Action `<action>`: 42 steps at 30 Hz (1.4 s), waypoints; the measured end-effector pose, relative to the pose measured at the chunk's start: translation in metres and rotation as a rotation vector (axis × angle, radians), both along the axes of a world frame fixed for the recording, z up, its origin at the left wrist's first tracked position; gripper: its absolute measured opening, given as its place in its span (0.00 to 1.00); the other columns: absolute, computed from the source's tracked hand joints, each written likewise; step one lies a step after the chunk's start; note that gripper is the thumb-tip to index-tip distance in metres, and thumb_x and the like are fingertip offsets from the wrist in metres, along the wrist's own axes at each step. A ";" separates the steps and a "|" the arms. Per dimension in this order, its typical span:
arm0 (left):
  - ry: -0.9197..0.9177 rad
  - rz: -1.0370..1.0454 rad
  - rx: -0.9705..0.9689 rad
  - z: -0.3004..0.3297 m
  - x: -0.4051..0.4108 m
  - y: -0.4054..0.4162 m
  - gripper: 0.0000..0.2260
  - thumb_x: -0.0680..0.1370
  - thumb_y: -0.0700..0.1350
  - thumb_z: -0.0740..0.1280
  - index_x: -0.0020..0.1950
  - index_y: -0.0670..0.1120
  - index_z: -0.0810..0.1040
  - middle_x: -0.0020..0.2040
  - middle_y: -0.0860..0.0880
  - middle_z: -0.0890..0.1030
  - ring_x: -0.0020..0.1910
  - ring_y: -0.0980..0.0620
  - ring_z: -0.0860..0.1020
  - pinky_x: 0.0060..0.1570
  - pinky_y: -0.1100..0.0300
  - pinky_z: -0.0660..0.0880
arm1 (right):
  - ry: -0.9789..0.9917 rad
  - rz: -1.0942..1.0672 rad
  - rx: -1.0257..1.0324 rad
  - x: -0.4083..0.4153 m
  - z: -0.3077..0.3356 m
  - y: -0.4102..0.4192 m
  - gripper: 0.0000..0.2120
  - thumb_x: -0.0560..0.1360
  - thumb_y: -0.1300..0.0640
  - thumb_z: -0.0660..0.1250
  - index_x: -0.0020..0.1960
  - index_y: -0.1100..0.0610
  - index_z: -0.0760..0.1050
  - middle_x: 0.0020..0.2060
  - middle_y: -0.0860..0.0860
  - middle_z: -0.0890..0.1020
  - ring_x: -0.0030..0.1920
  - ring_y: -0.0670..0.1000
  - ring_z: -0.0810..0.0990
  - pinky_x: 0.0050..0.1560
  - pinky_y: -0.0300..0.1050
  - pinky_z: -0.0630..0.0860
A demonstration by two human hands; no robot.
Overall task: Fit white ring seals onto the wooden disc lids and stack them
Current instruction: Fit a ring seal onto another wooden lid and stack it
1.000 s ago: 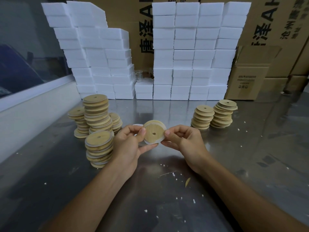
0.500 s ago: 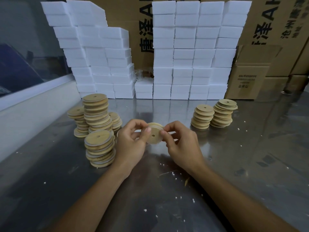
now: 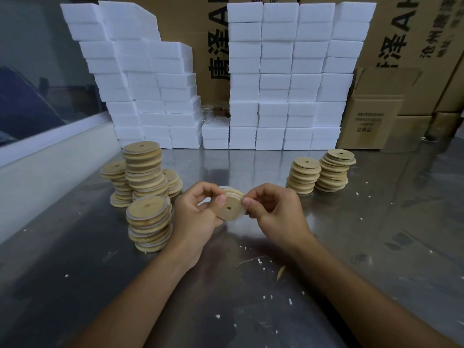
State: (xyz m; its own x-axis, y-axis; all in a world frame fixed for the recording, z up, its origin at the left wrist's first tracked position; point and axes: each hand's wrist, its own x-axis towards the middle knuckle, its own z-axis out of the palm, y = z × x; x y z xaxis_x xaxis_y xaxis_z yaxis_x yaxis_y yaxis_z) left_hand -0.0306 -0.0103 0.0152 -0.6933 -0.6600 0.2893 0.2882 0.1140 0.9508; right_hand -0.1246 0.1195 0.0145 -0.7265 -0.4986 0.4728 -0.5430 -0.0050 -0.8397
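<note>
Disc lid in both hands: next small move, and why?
Probably keep working the white ring seal around the rim. Both hands, left hand and right hand, pinch the wooden disc lid above the steel table, and white shows along only part of its edge, so the seal looks not fully seated. Once seated, it likely goes on the nearest stack to the left.

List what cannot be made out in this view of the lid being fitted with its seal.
- Head view: the far side of the wooden disc lid and most of the white ring seal hide behind the lid, the left hand and the right hand.
- Whether the seal is fully seated: unclear.
- The clear items between the foam blocks: too small, partly blocked.
- The cardboard cartons' print: cut off by the frame edge.
</note>
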 end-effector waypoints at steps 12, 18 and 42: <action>0.009 -0.129 0.366 0.010 0.002 0.002 0.10 0.78 0.32 0.64 0.40 0.44 0.76 0.50 0.39 0.81 0.52 0.38 0.81 0.43 0.40 0.81 | -0.240 0.089 -0.097 -0.001 0.003 0.001 0.05 0.74 0.66 0.72 0.40 0.64 0.81 0.34 0.57 0.83 0.36 0.51 0.81 0.50 0.57 0.80; 0.012 -0.168 0.541 0.010 0.002 0.001 0.09 0.79 0.32 0.62 0.42 0.43 0.75 0.53 0.37 0.81 0.52 0.35 0.81 0.40 0.40 0.81 | -0.146 0.074 -0.089 0.003 0.002 -0.001 0.03 0.74 0.62 0.73 0.42 0.59 0.82 0.38 0.56 0.85 0.40 0.58 0.83 0.47 0.59 0.82; -0.038 -0.108 0.349 0.012 0.002 0.014 0.07 0.79 0.33 0.64 0.43 0.42 0.75 0.58 0.35 0.78 0.56 0.34 0.79 0.42 0.38 0.80 | -0.045 -0.044 -0.103 0.003 -0.002 -0.004 0.05 0.76 0.62 0.71 0.41 0.60 0.80 0.35 0.56 0.84 0.39 0.58 0.84 0.43 0.61 0.82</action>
